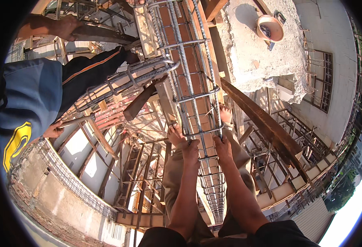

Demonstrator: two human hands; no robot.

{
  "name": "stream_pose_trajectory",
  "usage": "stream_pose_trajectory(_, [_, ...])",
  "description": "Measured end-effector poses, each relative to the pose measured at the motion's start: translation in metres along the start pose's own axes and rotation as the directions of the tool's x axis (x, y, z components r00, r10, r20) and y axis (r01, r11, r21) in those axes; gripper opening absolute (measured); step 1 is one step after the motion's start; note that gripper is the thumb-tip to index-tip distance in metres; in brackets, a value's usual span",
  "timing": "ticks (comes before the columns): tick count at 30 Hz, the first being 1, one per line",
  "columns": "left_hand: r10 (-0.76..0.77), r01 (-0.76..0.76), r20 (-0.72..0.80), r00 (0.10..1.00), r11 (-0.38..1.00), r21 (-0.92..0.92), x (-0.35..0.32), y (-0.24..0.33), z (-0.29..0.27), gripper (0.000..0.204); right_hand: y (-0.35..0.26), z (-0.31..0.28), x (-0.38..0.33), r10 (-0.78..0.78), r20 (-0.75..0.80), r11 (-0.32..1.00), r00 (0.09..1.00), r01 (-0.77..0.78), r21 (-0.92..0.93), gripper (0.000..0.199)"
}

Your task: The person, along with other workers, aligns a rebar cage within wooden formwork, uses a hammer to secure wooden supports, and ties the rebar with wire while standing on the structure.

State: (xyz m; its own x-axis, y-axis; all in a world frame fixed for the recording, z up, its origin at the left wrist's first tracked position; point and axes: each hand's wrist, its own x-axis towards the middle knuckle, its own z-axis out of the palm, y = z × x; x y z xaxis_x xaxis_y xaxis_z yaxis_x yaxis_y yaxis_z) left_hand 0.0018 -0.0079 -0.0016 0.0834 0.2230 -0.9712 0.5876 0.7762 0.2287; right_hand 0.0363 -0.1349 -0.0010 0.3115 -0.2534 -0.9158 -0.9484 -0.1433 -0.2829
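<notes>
A long steel rebar cage (pixel 194 96) with square stirrups runs away from me over a wooden formwork trough (pixel 183 61). My left hand (pixel 190 151) is closed around the cage's left side, near a stirrup. On the opposite side, my right hand (pixel 223 149) grips the cage's right edge at about the same distance. My bare feet, the left foot (pixel 175 134) and the right foot (pixel 225 114), stand on either side of the cage. A second rebar cage (pixel 121 82) meets it from the left.
At left, a co-worker in a blue shirt (pixel 32 88) holds a hammer (pixel 80 120) and rests a hand on a timber (pixel 102 35). Another hand (pixel 135 2) shows at the top. A bucket (pixel 270 29) sits on rough concrete (pixel 246 61). Drops with scaffold timbers (pixel 144 181) flank me.
</notes>
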Motion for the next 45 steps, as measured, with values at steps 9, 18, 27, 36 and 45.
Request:
stream_pose_trajectory(9, [0.015,-0.017,0.04,0.999,0.998,0.058,0.003,-0.007,-0.008,0.01,0.004,-0.001,-0.002,-0.112,-0.034,0.994,0.993,0.112,0.005,0.022])
stream_pose_trajectory(18, [-0.026,0.022,0.08,0.997,0.999,0.049,0.015,-0.018,-0.018,0.008,-0.048,-0.028,-0.056,-0.591,-0.092,0.658,0.802,0.413,-0.629,0.039])
stream_pose_trajectory(27, [-0.03,0.033,0.089,0.996,0.999,-0.04,0.04,-0.037,-0.034,0.006,-0.213,-0.166,-0.228,-0.847,0.131,0.235,0.516,0.584,-0.777,0.035])
stream_pose_trajectory(36, [0.058,-0.071,0.072,0.996,0.978,0.197,0.03,-0.014,-0.021,0.009,-0.306,-0.182,-0.091,-0.498,0.469,0.222,0.729,0.63,-0.744,0.047])
stream_pose_trajectory(45, [0.018,-0.025,0.092,0.996,0.997,0.068,0.037,-0.023,-0.02,0.031,-0.382,-0.067,0.113,-0.514,0.449,-0.034,0.731,0.505,-0.863,0.052])
